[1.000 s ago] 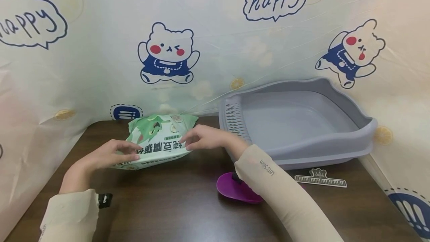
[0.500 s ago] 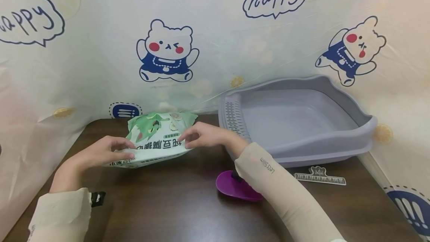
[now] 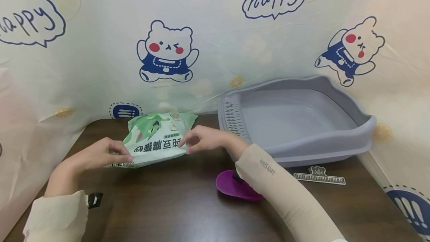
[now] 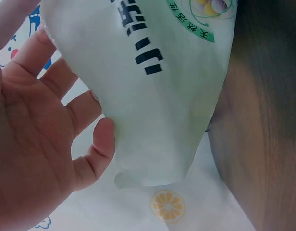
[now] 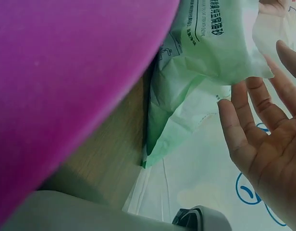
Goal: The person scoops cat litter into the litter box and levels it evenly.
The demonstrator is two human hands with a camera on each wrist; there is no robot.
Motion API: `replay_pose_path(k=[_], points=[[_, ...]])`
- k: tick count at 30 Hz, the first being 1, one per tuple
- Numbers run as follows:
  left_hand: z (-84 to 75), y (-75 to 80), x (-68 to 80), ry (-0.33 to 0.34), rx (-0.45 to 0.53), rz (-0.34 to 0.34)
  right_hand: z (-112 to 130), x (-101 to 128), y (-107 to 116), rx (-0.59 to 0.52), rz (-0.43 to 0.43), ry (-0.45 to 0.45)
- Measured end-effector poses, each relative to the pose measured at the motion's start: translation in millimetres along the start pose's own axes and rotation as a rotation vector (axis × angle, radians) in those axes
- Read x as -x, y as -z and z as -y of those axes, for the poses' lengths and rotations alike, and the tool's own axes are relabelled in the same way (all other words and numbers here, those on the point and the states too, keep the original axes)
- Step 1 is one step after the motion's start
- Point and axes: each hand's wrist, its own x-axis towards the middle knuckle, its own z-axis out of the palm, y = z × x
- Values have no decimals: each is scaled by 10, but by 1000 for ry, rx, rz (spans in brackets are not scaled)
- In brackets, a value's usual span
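A green and white bag [image 3: 156, 137] with printed characters lies on the dark wooden table [image 3: 174, 204], its near edge lifted a little. My left hand [image 3: 107, 153] holds the bag's lower left corner; the left wrist view shows the bag [image 4: 153, 96] lying across the fingertips [image 4: 102, 137] of that hand. My right hand [image 3: 201, 139] pinches the bag's right edge between thumb and fingers. In the right wrist view the bag's corner [image 5: 210, 53] sits between the thumb and the fairly straight fingers [image 5: 244, 110].
A grey plastic tray [image 3: 336, 148] stands at the right, touching the printed backdrop. A purple scoop [image 3: 231, 189] lies under my right forearm. A small ruler-shaped clip [image 3: 319, 177] lies in front of the tray.
Both hands and the bag have shifted slightly to the left, and the bag's near left corner has come up a little.
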Motion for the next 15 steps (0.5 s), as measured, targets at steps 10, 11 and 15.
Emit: replay_pose_path(k=[10,11,15], points=[[0,-5,38,-71,51,20,44,23,-48,61,23,-16],[0,-8,39,-76,57,19,51,25,-54,69,23,-19],[-18,-35,58,-66,46,19,68,36,-72,112,18,-19]])
